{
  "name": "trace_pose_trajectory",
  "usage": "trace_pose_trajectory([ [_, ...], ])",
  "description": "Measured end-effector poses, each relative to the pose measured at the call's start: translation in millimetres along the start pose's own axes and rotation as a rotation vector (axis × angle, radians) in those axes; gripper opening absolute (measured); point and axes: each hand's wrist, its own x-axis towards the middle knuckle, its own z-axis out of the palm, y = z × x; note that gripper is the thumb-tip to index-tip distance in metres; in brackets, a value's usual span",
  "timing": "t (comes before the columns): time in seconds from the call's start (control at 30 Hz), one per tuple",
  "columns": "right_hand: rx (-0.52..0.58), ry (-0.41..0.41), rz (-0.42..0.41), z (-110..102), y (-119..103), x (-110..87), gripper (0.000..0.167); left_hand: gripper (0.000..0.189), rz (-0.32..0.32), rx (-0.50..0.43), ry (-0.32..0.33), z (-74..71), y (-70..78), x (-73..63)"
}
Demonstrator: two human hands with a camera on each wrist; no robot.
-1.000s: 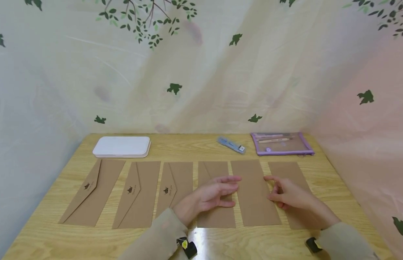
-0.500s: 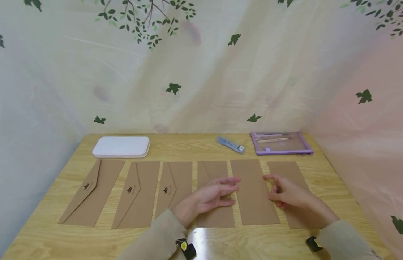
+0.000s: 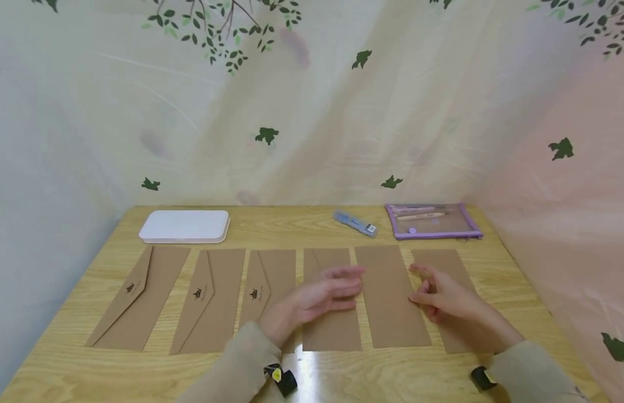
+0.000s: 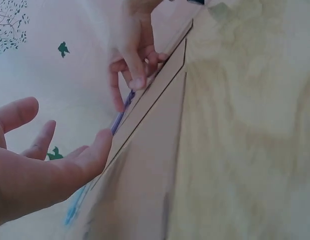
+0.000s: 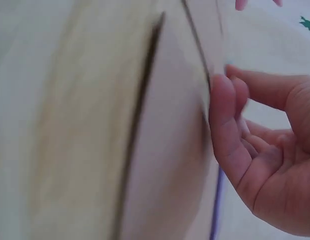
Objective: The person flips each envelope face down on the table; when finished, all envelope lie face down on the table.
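Observation:
Several brown kraft envelopes lie side by side in a row across the table. Over the fourth from the left, an envelope [image 3: 337, 330] partly hidden by it, hovers my left hand [image 3: 317, 296], its fingers extended and apart with nothing in them. Their tips come near the left edge of the fifth envelope [image 3: 390, 302]. On that envelope's other side is my right hand [image 3: 445, 294], above the rightmost envelope [image 3: 437, 260]. Its index finger and thumb are spread, the other fingers loosely bent, and it holds nothing. The right wrist view shows this hand [image 5: 275, 155] beside blurred envelope edges.
Along the back of the wooden table [image 3: 281, 226] lie a white case [image 3: 184, 226], a small blue packet [image 3: 355, 223] and a purple-edged clear pouch [image 3: 432, 221] with pens. The three left envelopes, such as the leftmost envelope [image 3: 140, 296], show pointed flaps with a dark print. Fabric walls surround the table.
Both hands have drawn slightly away from the fifth envelope's edges, the left one moving a little to the left. The right index finger and thumb have spread apart. The envelopes keep their arrangement.

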Motion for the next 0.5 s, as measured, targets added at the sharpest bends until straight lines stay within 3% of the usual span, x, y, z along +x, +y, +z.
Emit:
trace_pose_trajectory([
  [0.2,0.018,0.072,-0.102,12.1,-24.2,8.6,0.073,0.051,0.047,0.159,0.053,-14.8,17.9,-10.9],
  [0.33,0.074,0.056,-0.148,26.9,-39.7,17.8,0.075,0.052,0.061,0.255,0.12,-27.0,27.4,-18.4],
  [0.5,0.105,0.051,-0.161,46.0,-45.2,28.3,0.073,0.052,0.064,0.313,0.147,-43.4,35.6,-30.4],
])
